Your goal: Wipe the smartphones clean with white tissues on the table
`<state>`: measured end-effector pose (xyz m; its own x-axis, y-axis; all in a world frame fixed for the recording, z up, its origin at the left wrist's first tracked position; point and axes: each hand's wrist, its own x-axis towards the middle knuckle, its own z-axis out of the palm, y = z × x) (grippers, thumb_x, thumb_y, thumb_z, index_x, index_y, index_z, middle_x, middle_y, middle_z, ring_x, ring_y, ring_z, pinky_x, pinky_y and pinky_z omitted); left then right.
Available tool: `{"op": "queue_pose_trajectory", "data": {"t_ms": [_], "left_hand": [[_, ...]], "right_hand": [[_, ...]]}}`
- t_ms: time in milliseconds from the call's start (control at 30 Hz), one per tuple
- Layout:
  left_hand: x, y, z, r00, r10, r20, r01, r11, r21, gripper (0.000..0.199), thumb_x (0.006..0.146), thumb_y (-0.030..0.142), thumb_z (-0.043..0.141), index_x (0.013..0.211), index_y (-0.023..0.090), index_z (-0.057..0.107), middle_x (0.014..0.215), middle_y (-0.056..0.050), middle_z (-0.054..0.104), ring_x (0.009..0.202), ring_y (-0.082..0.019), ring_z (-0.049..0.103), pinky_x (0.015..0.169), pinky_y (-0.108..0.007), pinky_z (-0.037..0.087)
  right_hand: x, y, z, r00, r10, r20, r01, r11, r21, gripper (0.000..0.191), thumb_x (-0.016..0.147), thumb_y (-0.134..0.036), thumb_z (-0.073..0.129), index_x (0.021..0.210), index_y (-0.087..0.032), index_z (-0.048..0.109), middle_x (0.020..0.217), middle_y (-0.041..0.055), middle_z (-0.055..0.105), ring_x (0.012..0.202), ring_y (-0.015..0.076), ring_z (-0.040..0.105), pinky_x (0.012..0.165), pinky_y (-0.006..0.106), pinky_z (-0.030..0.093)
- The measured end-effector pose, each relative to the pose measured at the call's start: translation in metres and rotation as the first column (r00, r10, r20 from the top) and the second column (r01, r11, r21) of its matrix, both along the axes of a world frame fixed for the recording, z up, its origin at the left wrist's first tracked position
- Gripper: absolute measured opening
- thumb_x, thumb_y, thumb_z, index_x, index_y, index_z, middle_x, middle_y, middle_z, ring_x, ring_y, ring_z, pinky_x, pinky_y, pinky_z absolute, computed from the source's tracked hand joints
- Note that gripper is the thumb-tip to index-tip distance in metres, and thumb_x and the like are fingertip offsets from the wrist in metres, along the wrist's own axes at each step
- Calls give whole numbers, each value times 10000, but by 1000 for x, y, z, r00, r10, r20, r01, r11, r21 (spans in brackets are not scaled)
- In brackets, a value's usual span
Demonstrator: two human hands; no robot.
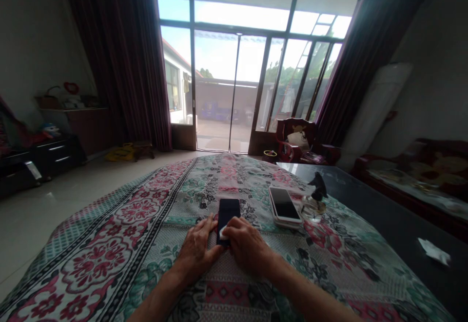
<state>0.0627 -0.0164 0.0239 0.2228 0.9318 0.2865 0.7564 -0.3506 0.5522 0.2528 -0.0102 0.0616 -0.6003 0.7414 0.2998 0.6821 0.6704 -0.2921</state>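
A dark smartphone [229,209] lies flat, screen up, on the patterned tablecloth [234,263]. Along its left edge and lower corner, my left hand [196,242] holds it in place, with the fingers on the side and the thumb at the bottom. My right hand [245,242] is closed on a small white wipe [223,233], pressing it against the lower part of the screen. The wipe is mostly hidden by my fingers. To the right, a white box with a dark top [285,205] rests on the cloth, apart from both hands.
Just right of the box stands a round glass container with a black top [319,190]. A dark glossy table [387,214] extends at the right, bearing crumpled white paper [434,251]. Beyond the cloth are a wooden chair [298,139] and a glass door [230,92].
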Motion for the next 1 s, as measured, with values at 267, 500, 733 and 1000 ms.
{"op": "queue_pose_trajectory", "data": {"t_ms": [267, 500, 733, 1000], "left_hand": [[0, 1, 0, 1000, -10, -18, 11, 999, 32, 619, 789, 336, 593, 1380, 211, 454, 1379, -76, 545, 1297, -278, 453, 1092, -449, 355], [-1, 2, -3, 1000, 3, -15, -3, 999, 44, 598, 810, 352, 585, 1376, 205, 460, 1369, -79, 551, 1292, -270, 458, 1088, -429, 361], [-1, 2, -3, 999, -14, -40, 16, 999, 47, 525, 825, 368, 578, 1323, 213, 523, 1363, -65, 563, 1300, -272, 446, 1097, -452, 354], [-1, 2, -1, 996, -32, -85, 35, 999, 33, 507, 819, 373, 581, 1292, 192, 560, 1377, -64, 553, 1304, -272, 440, 1105, -463, 345]], "right_hand": [[-7, 64, 4, 979, -196, 51, 193, 979, 64, 256, 907, -138, 445, 984, -217, 676, 990, 44, 606, 943, 162, 515, 854, 257, 351], [-5, 98, -2, 948, -317, 3, 316, 946, 66, 264, 920, -166, 425, 966, -192, 683, 1014, 75, 614, 963, 186, 523, 856, 271, 359], [11, 70, -2, 962, -272, -6, 272, 960, 61, 260, 902, -156, 455, 1005, -213, 687, 995, 51, 619, 956, 167, 537, 854, 242, 378], [21, -4, -4, 995, -97, -32, 98, 995, 26, 261, 875, -104, 450, 975, -220, 661, 965, 43, 599, 921, 164, 539, 846, 262, 401]]}}
